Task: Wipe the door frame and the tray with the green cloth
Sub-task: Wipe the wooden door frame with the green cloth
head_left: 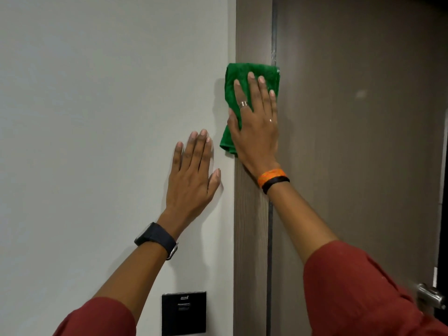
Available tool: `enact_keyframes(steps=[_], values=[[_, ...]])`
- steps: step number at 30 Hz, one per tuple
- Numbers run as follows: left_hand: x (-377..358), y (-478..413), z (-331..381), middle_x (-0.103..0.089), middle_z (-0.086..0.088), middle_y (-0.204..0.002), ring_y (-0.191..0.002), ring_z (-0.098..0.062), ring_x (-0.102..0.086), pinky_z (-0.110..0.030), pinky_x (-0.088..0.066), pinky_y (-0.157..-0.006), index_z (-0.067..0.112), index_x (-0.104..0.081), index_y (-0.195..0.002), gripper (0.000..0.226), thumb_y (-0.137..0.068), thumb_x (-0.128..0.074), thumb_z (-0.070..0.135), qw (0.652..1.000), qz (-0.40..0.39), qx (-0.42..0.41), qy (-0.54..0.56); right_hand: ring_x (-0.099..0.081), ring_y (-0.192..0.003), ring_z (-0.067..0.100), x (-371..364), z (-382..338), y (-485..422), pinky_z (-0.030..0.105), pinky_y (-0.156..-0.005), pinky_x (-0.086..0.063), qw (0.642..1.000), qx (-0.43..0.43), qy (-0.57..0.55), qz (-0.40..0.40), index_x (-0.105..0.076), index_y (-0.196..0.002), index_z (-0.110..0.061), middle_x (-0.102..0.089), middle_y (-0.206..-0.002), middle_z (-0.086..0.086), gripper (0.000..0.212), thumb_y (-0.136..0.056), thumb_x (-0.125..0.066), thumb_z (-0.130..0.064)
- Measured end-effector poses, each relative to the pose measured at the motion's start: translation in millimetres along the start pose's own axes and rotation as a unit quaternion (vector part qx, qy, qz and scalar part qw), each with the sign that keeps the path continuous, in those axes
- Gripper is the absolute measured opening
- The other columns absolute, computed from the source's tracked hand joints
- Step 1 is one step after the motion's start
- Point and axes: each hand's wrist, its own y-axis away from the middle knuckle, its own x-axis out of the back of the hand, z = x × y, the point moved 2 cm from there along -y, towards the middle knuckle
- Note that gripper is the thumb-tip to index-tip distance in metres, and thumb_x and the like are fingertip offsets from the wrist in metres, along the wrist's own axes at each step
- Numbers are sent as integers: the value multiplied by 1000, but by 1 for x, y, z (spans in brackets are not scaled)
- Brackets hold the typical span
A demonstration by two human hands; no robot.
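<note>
Right hand, fingers flat, presses green cloth on door frame; left hand open beside frame; unpinched cloth may slip

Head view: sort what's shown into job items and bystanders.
Job: folded green microfibre cloth, brown wood-grain door frame, right hand pressing the cloth flat.
Bystanders: black square wall panel, silver metal door handle, left hand resting on the white wall.

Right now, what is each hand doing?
Left hand: open, flat on the white wall, holding nothing.
Right hand: open, pressing the green cloth against the door frame.
</note>
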Motion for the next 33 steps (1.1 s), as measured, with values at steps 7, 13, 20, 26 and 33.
enact_keyframes(steps=[7,13,20,26,33], values=[[-2,54,11,-5,-14,-175,-163,-29,-3,-53,-7,-133,5,-5,-165,69,-108,-28,36,999,-34,19,5,-17,-160,33,6,-18,182,50,-133,-10,1000,-2,-1,-31,-21,-164,-19,-18,-172,14,69,-104,-56,-21],[-6,126,30,-4,-13,-175,-163,-27,0,-48,1,-133,5,-6,-165,68,-108,-29,33,997,-78,17,10,-21,-160,32,14,-27,328,49,-134,-9,995,10,-12,-96,-28,-163,-20,-17,-174,8,69,-101,-54,-10],[17,176,49,-7,-11,-174,-162,-25,-6,-41,-5,-133,4,-11,-164,65,-107,-30,28,984,-157,46,72,-25,-159,26,40,-37,377,44,-134,-11,983,-21,-93,-156,-41,-157,-18,-29,-170,3,61,-100,-51,-2],[55,261,60,-14,-13,-174,-162,-26,-10,-43,-14,-133,1,-17,-163,63,-108,-26,31,957,-266,77,85,-40,-153,24,87,-62,449,39,-130,-28,942,-119,-197,-246,-59,-144,-9,-50,-159,8,42,-117,-29,-20],[119,442,90,-25,-16,-171,-160,-29,-18,-39,-9,-132,0,-27,-161,63,-107,-32,31,899,-409,124,97,-35,-140,-16,145,-109,564,4,-119,-26,818,-310,-258,-411,-66,-135,-15,-54,-147,-7,46,-97,-60,9]])
